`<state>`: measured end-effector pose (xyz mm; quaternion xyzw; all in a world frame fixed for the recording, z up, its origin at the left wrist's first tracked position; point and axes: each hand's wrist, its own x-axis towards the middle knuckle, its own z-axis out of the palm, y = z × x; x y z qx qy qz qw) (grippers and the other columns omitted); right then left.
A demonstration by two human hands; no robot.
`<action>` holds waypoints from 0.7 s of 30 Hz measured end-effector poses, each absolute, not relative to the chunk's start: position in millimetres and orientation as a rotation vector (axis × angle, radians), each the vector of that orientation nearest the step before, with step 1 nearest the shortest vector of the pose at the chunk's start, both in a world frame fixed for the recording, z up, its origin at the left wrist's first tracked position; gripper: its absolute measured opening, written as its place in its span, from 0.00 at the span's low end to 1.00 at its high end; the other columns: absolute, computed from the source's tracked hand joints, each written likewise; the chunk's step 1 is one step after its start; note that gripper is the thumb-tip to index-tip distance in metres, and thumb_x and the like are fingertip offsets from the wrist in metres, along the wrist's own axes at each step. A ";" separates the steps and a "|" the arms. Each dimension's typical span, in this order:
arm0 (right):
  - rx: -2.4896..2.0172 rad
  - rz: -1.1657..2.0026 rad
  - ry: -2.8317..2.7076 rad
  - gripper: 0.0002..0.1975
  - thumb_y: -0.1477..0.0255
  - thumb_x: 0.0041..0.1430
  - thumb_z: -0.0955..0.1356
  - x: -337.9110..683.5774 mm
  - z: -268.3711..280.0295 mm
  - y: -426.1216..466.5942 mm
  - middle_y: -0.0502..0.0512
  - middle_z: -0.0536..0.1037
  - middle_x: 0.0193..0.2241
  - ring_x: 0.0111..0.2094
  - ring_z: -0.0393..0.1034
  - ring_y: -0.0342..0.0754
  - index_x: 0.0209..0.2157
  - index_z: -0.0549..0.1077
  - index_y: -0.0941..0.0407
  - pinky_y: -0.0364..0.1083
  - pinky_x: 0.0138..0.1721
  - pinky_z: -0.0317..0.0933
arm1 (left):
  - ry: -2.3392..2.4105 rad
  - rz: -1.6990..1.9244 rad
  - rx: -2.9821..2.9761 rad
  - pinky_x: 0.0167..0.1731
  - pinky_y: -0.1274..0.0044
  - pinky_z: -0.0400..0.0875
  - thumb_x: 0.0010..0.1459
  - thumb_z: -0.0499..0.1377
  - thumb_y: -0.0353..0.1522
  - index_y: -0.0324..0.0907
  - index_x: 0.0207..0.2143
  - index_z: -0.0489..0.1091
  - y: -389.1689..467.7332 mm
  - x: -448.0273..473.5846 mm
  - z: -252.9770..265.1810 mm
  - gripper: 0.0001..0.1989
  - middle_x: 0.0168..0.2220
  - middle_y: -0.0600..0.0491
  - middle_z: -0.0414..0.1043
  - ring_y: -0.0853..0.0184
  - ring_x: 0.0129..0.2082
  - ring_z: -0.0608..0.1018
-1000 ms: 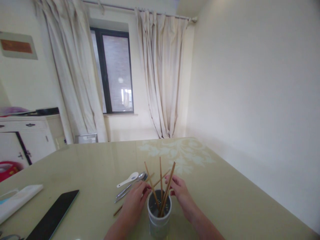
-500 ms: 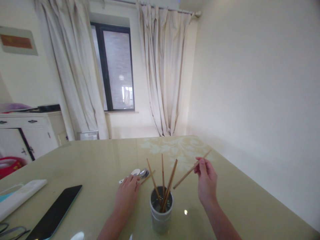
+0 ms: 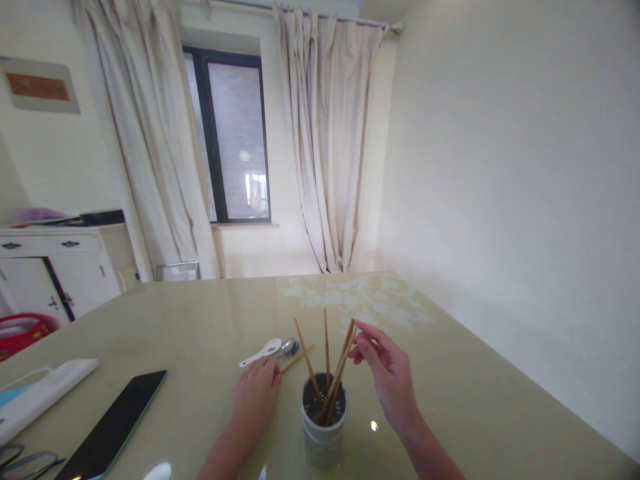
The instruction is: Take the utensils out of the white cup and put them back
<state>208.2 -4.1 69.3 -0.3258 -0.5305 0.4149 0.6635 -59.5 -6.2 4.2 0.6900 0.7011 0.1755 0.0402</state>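
A white speckled cup [image 3: 324,437] stands on the pale green table [image 3: 475,400] close in front of me, with several wooden chopsticks [image 3: 326,373] leaning in it. My right hand [image 3: 389,379] is just right of the cup, its fingertips pinching the top end of the rightmost chopstick [image 3: 349,341], whose lower end is inside the cup. My left hand [image 3: 253,400] rests on the table left of the cup, fingers curled over the near end of a chopstick on the table [image 3: 299,359].
A white ceramic spoon [image 3: 258,353] and a metal spoon [image 3: 288,347] lie just beyond my left hand. A black phone [image 3: 114,425], a white folded item [image 3: 47,392] and glasses [image 3: 25,461] lie at the left. The wall runs along the table's right edge.
My right hand lifted a chopstick up and to the right, then brought it back and stood it in the cup. My left hand slid left onto the chopstick on the table.
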 end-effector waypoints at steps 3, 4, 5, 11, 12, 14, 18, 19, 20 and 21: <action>-0.788 0.867 -1.107 0.22 0.54 0.56 0.79 208.8 65.4 1.4 0.53 0.81 0.30 0.30 0.77 0.52 0.45 0.82 0.52 0.49 0.33 0.71 | 2.130 0.645 2.128 0.50 0.70 0.69 0.68 0.51 0.31 0.46 0.37 0.73 -5.0 -58.2 -0.3 0.11 0.44 0.48 0.80 0.58 0.48 0.80; -0.811 0.840 -1.074 0.21 0.53 0.56 0.78 210.0 62.8 5.2 0.52 0.80 0.28 0.29 0.76 0.51 0.43 0.81 0.53 0.48 0.32 0.70 | 2.106 0.711 2.104 0.49 0.70 0.69 0.69 0.50 0.32 0.46 0.38 0.73 -4.1 -56.7 -2.2 0.11 0.43 0.48 0.80 0.58 0.47 0.80; -0.838 0.822 -1.049 0.20 0.52 0.56 0.78 211.1 59.6 9.4 0.51 0.78 0.26 0.28 0.74 0.50 0.40 0.81 0.53 0.47 0.30 0.68 | 2.067 0.787 2.066 0.48 0.71 0.69 0.69 0.50 0.33 0.46 0.39 0.72 -3.2 -54.6 -3.8 0.11 0.43 0.49 0.80 0.58 0.46 0.80; -1.006 1.082 -1.146 0.27 0.44 0.51 0.77 201.1 34.1 20.1 0.54 0.80 0.28 0.28 0.73 0.51 0.36 0.82 0.54 0.46 0.28 0.63 | 1.547 1.108 1.857 0.37 0.73 0.72 0.69 0.51 0.44 0.47 0.41 0.71 -7.9 -28.8 0.2 0.14 0.34 0.53 0.79 0.61 0.34 0.80; -1.005 1.148 -1.189 0.27 0.44 0.52 0.76 196.3 30.6 18.5 0.55 0.81 0.31 0.31 0.74 0.52 0.38 0.82 0.54 0.47 0.30 0.65 | 1.464 1.109 1.839 0.36 0.73 0.71 0.69 0.53 0.45 0.46 0.40 0.72 -10.7 -23.6 2.9 0.15 0.33 0.53 0.79 0.61 0.33 0.79; -0.979 1.246 -1.248 0.27 0.44 0.54 0.76 186.7 25.8 15.2 0.56 0.83 0.34 0.34 0.77 0.53 0.39 0.83 0.54 0.47 0.34 0.67 | 1.338 1.093 1.812 0.35 0.74 0.71 0.68 0.54 0.46 0.45 0.38 0.73 -15.5 -15.3 7.7 0.16 0.33 0.51 0.79 0.61 0.33 0.79; -0.923 1.202 -1.189 0.31 0.41 0.51 0.76 184.6 28.6 17.8 0.57 0.82 0.30 0.32 0.77 0.54 0.34 0.82 0.57 0.49 0.33 0.68 | 1.324 1.101 1.848 0.37 0.73 0.71 0.70 0.52 0.46 0.44 0.38 0.74 -14.5 -16.9 9.7 0.18 0.36 0.49 0.81 0.60 0.36 0.79; -0.911 1.126 -1.148 0.31 0.40 0.50 0.76 190.0 32.3 20.4 0.56 0.82 0.29 0.31 0.76 0.53 0.33 0.81 0.57 0.48 0.32 0.68 | 1.400 1.121 1.875 0.39 0.72 0.72 0.71 0.51 0.46 0.45 0.38 0.75 -11.8 -22.0 8.9 0.19 0.37 0.49 0.81 0.60 0.37 0.79; -0.899 1.033 -1.098 0.31 0.41 0.50 0.76 197.7 36.9 23.1 0.56 0.81 0.28 0.29 0.75 0.52 0.33 0.81 0.57 0.48 0.31 0.68 | 1.507 1.132 1.908 0.42 0.71 0.72 0.71 0.50 0.44 0.45 0.39 0.75 -8.7 -28.6 7.9 0.18 0.38 0.49 0.81 0.59 0.39 0.80; -0.886 0.929 -1.044 0.30 0.42 0.50 0.77 207.2 42.4 25.6 0.54 0.80 0.27 0.28 0.73 0.50 0.34 0.81 0.57 0.48 0.30 0.67 | 1.641 1.121 1.944 0.45 0.70 0.72 0.71 0.50 0.42 0.45 0.39 0.75 -5.7 -36.0 7.0 0.17 0.39 0.48 0.81 0.59 0.41 0.80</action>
